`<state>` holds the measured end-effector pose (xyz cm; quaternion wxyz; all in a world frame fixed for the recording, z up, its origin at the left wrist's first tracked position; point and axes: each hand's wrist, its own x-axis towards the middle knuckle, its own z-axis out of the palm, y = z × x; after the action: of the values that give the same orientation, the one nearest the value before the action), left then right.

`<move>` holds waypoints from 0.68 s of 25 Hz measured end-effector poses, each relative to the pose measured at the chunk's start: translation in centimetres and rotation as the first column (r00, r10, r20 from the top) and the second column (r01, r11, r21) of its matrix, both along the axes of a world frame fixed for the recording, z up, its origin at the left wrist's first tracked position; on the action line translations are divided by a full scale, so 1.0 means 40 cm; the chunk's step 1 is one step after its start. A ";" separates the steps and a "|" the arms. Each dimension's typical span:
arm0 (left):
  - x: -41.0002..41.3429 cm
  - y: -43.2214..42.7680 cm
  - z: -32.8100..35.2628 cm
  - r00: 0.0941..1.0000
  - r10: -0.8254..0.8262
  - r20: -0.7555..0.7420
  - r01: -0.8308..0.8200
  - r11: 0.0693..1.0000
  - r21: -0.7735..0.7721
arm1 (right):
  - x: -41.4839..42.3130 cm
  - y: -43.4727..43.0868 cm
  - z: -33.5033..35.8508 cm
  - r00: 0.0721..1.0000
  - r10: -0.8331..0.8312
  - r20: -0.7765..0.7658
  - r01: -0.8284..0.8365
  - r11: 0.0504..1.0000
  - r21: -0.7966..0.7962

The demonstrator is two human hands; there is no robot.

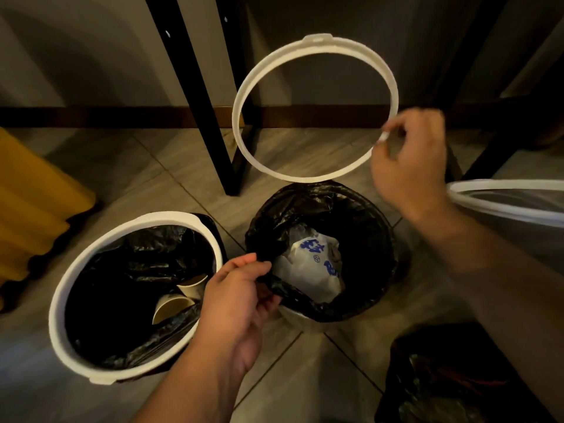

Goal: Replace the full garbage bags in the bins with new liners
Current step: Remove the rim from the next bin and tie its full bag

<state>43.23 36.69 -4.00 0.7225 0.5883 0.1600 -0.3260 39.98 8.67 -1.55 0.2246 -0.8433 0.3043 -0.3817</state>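
Middle bin: it is standing upright on the tiled floor and serving here as the landmark; only a pale strip of its wall is showing below the bag.
Black liner: it is sitting inside the middle bin, with its top edge folding out over the rim all the way round.
Left hand: it is reaching in from the near-left of the middle bin and pinching the liner's edge between thumb and fingertips, so it is closed on the plastic.
White ring: it is hanging tilted in the air above and beyond the middle bin, off the rim, its lowest arc just over the far edge of the liner.
Right hand: it is hovering up and to the right of the middle bin, fingers curling round the ring's right side and gripping it.
Printed wrapper: a crumpled white wrapper with blue print is lying inside the liner.
Second bin: it is standing just left of the middle bin, wearing its own white ring over a black bag.
Paper cups: two are lying inside the second bin.
Third rim: a white rim is showing to the right of the middle bin, partly cut off.
Loose black bag: it is lying on the floor near and to the right of the middle bin.
Table leg: a black leg is standing beyond the middle bin.
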 end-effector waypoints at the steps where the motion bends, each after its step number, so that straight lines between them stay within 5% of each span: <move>1: 0.005 -0.004 0.007 1.000 -0.011 0.018 0.011 1.000 -0.002 | 0.004 -0.001 -0.032 0.991 0.014 -0.134 0.006 0.989 0.149; 4: 0.010 -0.018 0.018 0.985 -0.052 0.162 0.042 0.997 0.063 | 0.035 -0.001 -0.125 0.881 0.231 -0.413 0.067 0.803 0.592; 6: 0.002 -0.021 0.025 0.957 -0.118 0.265 0.087 0.988 0.126 | 0.052 -0.014 -0.143 0.926 0.242 -0.289 0.104 0.574 0.812; 8: -0.005 -0.023 0.044 0.919 -0.205 0.335 0.156 0.973 0.167 | 0.068 -0.041 -0.143 0.956 0.186 -0.226 0.114 0.477 0.872; 12: -0.029 -0.013 0.058 0.829 -0.342 0.442 0.262 0.936 0.234 | 0.071 -0.065 -0.167 0.981 0.123 -0.152 0.058 0.556 0.829; 17: -0.053 -0.001 0.056 0.805 -0.361 0.471 0.234 0.923 0.307 | 0.015 -0.042 -0.203 0.967 0.105 -0.231 -0.007 0.920 0.392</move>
<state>41.09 36.64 -1.76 0.6036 0.7527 -0.0985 -0.2437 40.57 7.00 -9.65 0.3584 -0.8314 0.3750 -0.1992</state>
